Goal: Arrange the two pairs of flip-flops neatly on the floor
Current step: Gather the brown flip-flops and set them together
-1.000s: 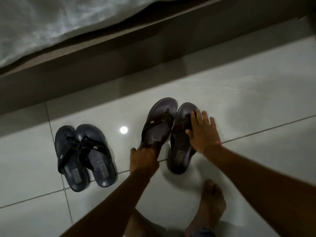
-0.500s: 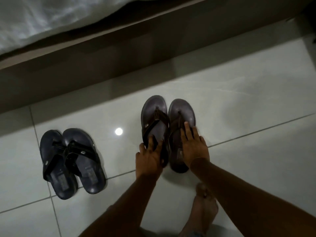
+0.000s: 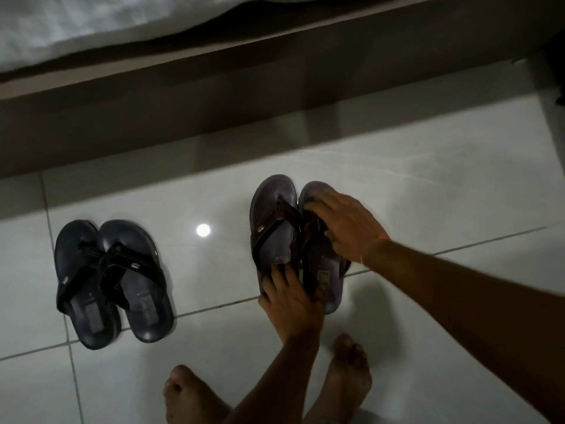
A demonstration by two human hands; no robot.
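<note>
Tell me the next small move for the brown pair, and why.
Probably nudge the right flip-flop away from the bed: its heel sits nearer the person than the left one's. The right hand already rests on its strap, the left hand on the other heel. The dark pair looks set.

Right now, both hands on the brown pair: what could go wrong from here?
1. The left hand presses the heel of one brown flip-flop while the right hand covers the strap of the other. Uneven pushes could skew them apart.
2. The tiled floor looks glossy, so a flip-flop may slide too far.
3. The black pair overlaps at the straps and may still need straightening.
</note>
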